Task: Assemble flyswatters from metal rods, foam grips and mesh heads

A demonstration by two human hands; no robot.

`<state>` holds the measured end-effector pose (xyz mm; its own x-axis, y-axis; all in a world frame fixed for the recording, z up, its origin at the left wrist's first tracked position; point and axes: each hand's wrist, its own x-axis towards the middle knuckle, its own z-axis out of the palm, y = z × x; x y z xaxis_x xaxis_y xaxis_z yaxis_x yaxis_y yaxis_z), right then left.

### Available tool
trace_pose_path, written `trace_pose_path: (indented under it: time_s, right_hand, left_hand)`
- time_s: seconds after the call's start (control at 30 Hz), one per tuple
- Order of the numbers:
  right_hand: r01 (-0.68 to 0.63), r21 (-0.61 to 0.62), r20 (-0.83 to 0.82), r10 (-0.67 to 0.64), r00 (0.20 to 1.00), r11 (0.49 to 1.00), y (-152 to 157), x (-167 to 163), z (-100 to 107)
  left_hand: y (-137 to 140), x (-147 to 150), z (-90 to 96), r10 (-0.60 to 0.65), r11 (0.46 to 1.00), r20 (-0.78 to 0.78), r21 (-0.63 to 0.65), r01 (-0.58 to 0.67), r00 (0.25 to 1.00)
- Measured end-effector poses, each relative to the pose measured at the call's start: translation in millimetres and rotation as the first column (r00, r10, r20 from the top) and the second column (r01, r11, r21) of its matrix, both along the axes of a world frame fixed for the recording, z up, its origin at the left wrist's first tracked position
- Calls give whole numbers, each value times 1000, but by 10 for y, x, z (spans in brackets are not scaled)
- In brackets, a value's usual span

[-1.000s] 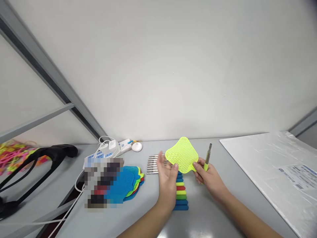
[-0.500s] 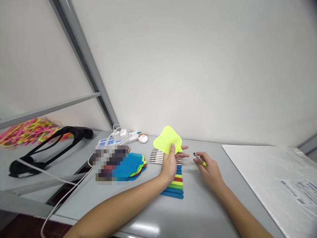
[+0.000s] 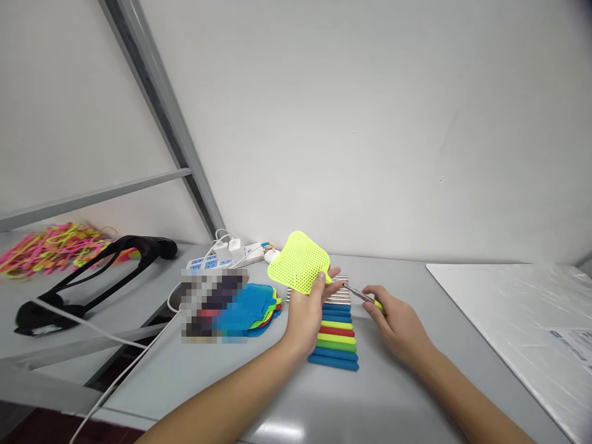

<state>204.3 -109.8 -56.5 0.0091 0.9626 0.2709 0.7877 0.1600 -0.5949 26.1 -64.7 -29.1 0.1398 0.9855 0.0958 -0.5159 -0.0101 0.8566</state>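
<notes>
A yellow perforated fly swatter head [image 3: 300,264] is pinched between the thumb and fingers of my left hand [image 3: 308,311], its narrow socket pointing right. My right hand [image 3: 393,317] is closed around a metal swatter handle [image 3: 359,292] with a yellow-green grip. The rod's tip points left and lies close to my left fingertips; contact is unclear. Below my hands, several swatter handles [image 3: 335,346] with blue, green, yellow and red grips lie in a row, their metal rods partly behind my left hand. Left of them sits a stack of swatter heads [image 3: 261,302], blue on top, partly blurred out.
A white power strip [image 3: 208,261] with plugs and cables stands at the back left. Beyond it are a black frame-like object [image 3: 134,274] and a pile of colourful strips [image 3: 55,246]. A white wrapped panel [image 3: 499,308] lies on the right of the grey table [image 3: 393,407].
The swatter head has shifted left and tilted with my left hand. The handle's rod now shows longer and reaches toward the head's socket. The view has turned slightly.
</notes>
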Motion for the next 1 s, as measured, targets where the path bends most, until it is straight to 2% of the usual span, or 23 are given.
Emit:
trace_pose_path:
  time_s: [0.2, 0.43, 0.57, 0.8, 1.0]
  right_hand:
    - [-95, 29, 121, 91, 989, 995, 12, 5, -35]
    - [-95, 2, 178, 93, 980, 995, 30, -15, -42]
    - [-104, -19, 147, 106, 983, 994, 55, -44, -87]
    - [-86, -61, 95, 92, 991, 994, 60, -52, -101]
    - [-99, -10, 117, 100, 988, 995, 20, 1, -99]
  left_hand:
    - [-116, 55, -102, -91, 995, -37, -47, 90, 995]
    - [-19, 33, -140, -36, 984, 10, -175, 38, 999]
    - [13, 27, -154, -43, 976, 17, -214, 45, 999]
    - [-14, 45, -150, -84, 984, -29, -160, 78, 996]
    - [-39, 38, -222, -111, 990, -145, -104, 96, 983]
